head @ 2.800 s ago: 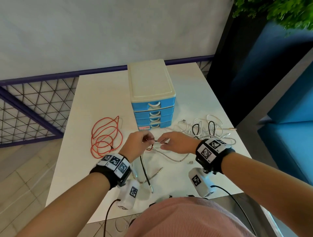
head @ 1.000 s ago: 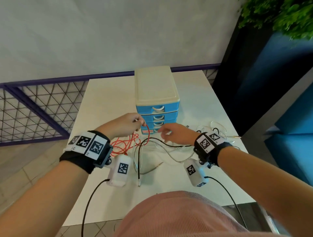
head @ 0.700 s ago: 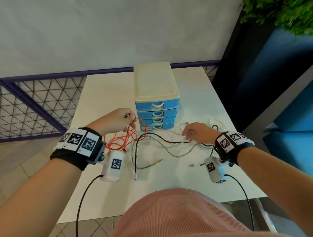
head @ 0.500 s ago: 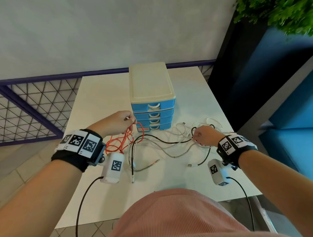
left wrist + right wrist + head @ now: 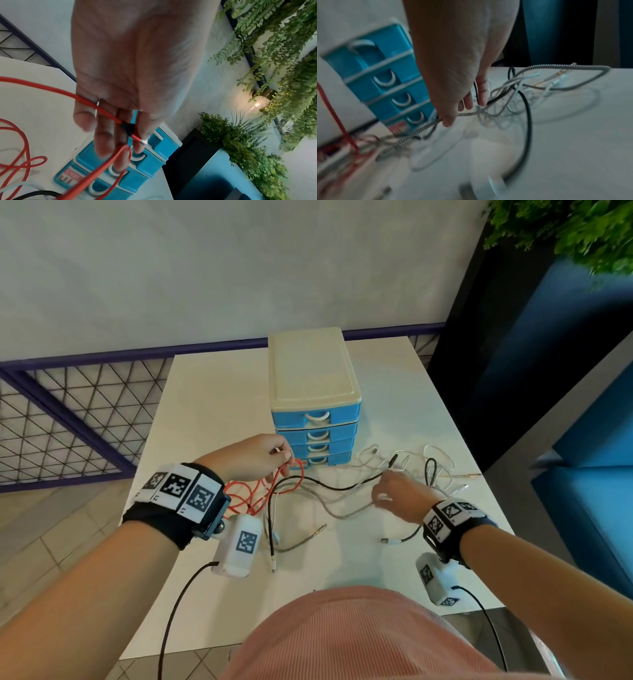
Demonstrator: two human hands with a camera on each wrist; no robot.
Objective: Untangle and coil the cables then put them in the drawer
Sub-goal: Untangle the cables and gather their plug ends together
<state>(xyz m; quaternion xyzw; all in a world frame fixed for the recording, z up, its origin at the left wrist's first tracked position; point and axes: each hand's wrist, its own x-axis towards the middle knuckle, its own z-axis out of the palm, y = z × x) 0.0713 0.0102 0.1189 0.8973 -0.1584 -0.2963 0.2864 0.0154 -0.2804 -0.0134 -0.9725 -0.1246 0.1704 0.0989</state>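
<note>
Head view: left hand (image 5: 255, 455) raised, pinching thin red rubber cable (image 5: 253, 494) before blue plastic drawer unit (image 5: 317, 436); right hand (image 5: 399, 496) low over white tabletop (image 5: 212, 412). Left wrist: fingers curled round the plug end. Right wrist: blurred; thumb and fingers grip silver braided cable (image 5: 471, 113).

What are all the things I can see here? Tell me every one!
red cable: one, red, on the table left of the drawers, one end pinched in the left hand
other cables: several, white, grey and black, tangled on the table right of the drawers
drawer box: one, blue with cream top, four shut drawers, middle of table
table: one, white
plants: green, top right
wrist cameras: two, white, under the wrists
left hand: pinches the red cable's end
right hand: grips a grey cable
</note>
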